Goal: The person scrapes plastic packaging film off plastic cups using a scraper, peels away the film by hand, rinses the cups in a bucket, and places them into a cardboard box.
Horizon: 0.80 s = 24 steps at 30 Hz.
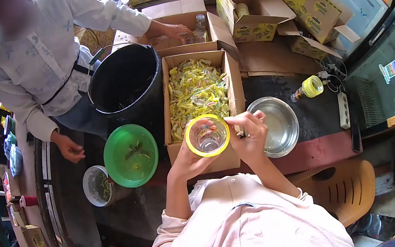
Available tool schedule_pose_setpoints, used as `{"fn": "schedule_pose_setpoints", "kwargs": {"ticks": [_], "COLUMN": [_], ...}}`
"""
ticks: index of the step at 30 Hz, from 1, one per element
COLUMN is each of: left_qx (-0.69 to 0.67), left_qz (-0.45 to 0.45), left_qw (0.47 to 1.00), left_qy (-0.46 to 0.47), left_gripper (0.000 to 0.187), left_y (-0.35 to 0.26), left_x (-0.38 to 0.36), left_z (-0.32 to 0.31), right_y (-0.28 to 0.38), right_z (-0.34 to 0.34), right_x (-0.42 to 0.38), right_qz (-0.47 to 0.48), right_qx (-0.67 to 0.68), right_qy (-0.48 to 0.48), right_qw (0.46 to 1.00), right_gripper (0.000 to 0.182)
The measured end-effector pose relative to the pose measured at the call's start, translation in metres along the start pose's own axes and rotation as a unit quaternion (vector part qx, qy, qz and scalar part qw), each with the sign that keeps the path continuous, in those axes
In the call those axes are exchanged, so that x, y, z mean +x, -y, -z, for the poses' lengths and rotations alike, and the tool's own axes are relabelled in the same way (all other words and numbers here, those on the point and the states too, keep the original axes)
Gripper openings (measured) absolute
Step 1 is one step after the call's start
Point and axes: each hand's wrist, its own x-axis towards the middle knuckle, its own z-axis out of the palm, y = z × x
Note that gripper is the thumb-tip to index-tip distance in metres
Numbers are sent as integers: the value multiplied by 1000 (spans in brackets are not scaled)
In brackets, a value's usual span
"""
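Note:
Above the front of a cardboard box (234, 73), my left hand (188, 160) is wrapped round a clear glass jar (209, 145) with a yellow rim. The jar's open top faces me, and I look down into it. My right hand (251, 138) is closed at the jar's right side, its fingertips pinching the yellow rim. Just beyond the jar, the box is filled with small yellow-and-clear wrapped sachets (196, 85).
A metal bowl (295, 126) stands right, near a stack of yellow rings (311, 86). Left are a green basin (111, 163), white bucket (97, 201) and black tub (155, 86). Across the table, a person (43, 60) reaches into another box (174, 8) holding glassware.

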Motion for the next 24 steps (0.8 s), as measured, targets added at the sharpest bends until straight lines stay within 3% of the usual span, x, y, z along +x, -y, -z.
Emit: {"fn": "schedule_pose_setpoints", "kwargs": {"ticks": [7,10,14,15,18,24], "left_qx": [0,-13,-19,-25,-46,-102], "left_qz": [-4,17,24,22,16,25], "left_qw": [1000,1000,999,999,999,994], "left_qy": [5,-3,-11,-12,-7,-11], "left_gripper": [70,70,71,71,72,73], "left_y": [-3,-1,-1,1,-1,-8], "left_x": [-1,-8,-15,-16,-18,-27], "left_z": [3,3,2,2,-1,-11], "right_y": [-8,-19,-11,-10,9,25], "right_z": [1,-6,3,6,8,10], "right_x": [5,-6,-13,-16,-22,-32], "right_qz": [-91,-205,-174,-121,-36,4], "right_qx": [40,195,201,112,61,22], "right_qy": [-12,-28,-24,-18,-39,-66], "right_qw": [995,959,964,986,997,998], "right_gripper": [11,11,12,14,16,19]}}
